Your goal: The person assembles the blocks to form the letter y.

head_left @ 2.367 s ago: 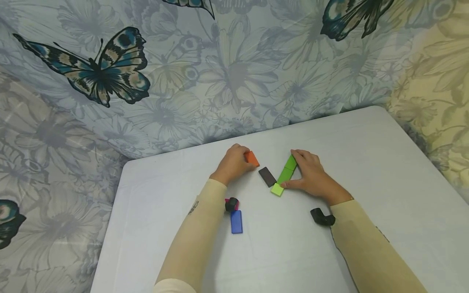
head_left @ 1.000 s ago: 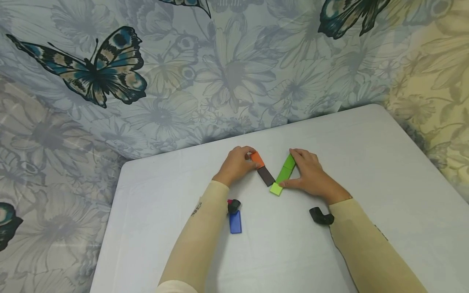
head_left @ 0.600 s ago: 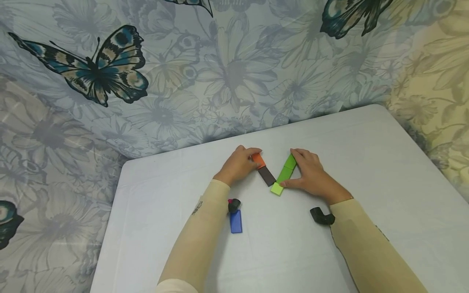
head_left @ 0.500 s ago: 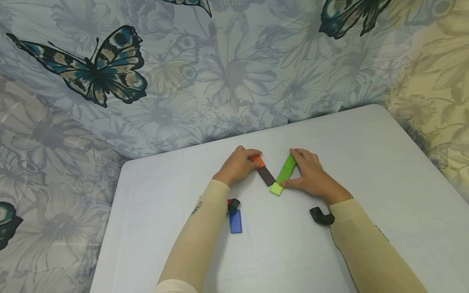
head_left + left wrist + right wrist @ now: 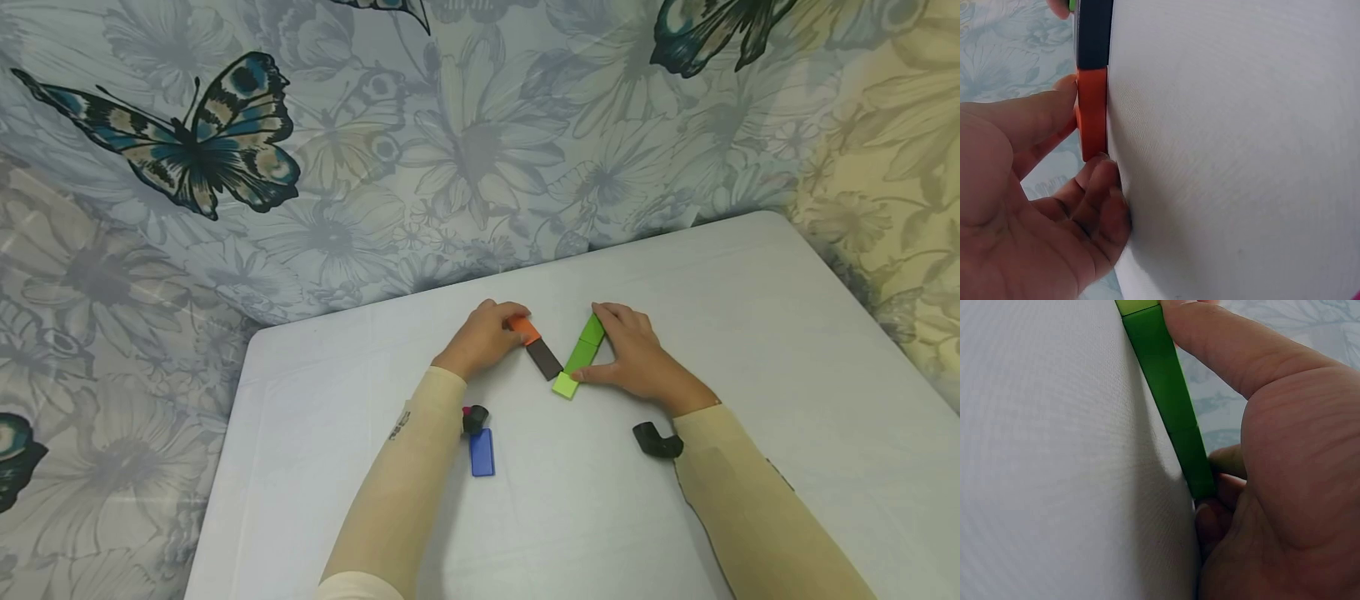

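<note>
In the head view my left hand (image 5: 480,337) pinches an orange block (image 5: 529,332) at the far end of the left row. That block's near end meets a dark brown block (image 5: 544,358); the left wrist view shows the orange block (image 5: 1093,112) end to end with the dark one (image 5: 1094,34). Two green blocks (image 5: 582,355) and a lime block (image 5: 566,385) form the right-hand row, and the two rows make a V. My right hand (image 5: 637,354) holds the green row lengthwise, thumb at the lime block, fingers at the far end.
On the white table (image 5: 570,517) a blue block (image 5: 482,452) lies nearer me. Beyond it a pink piece (image 5: 467,411) is mostly hidden by the black wrist camera (image 5: 476,421) and sleeve. Another black camera (image 5: 657,442) sits at my right wrist. Patterned fabric (image 5: 480,150) rises behind the table.
My left hand has brought the orange block right and toward me, against the dark block. Since then its fingers have drawn back slightly left. My right hand has stayed at the green row.
</note>
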`<state>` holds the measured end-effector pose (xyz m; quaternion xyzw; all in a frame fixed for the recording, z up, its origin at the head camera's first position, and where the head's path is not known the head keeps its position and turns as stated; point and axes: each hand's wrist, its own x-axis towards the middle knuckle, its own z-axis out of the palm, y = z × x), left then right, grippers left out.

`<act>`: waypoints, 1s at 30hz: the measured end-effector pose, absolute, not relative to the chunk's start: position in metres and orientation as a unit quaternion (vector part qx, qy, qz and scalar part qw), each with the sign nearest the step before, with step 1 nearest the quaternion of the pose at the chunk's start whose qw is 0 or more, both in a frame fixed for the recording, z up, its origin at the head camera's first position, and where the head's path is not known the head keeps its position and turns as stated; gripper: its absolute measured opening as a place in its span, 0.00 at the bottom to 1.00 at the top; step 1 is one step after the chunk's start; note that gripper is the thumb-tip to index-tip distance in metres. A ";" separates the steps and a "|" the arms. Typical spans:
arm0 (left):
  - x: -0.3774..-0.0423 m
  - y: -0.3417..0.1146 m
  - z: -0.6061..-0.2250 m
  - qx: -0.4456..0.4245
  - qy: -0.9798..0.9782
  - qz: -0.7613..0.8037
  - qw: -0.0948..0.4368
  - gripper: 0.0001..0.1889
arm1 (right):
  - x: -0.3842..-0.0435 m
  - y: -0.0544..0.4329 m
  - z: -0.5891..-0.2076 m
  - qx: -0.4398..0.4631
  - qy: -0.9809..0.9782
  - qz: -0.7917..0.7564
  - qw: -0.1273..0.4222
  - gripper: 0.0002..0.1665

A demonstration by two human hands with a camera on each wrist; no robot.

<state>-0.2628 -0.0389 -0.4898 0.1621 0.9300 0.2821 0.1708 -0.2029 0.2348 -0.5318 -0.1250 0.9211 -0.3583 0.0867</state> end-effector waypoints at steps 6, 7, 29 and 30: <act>-0.264 -0.039 -0.491 0.157 0.927 0.291 0.175 0.20 | -0.203 0.235 -0.531 -0.127 0.921 -0.359 0.084 0.73; -0.265 -0.039 -0.490 0.156 0.928 0.290 0.175 0.19 | -0.203 0.235 -0.531 -0.128 0.921 -0.358 0.084 0.73; -0.265 -0.038 -0.491 0.144 0.931 0.289 0.168 0.18 | -0.204 0.234 -0.531 -0.129 0.921 -0.358 0.084 0.74; -0.265 -0.038 -0.491 0.146 0.932 0.288 0.168 0.19 | -0.203 0.234 -0.531 -0.129 0.921 -0.358 0.084 0.74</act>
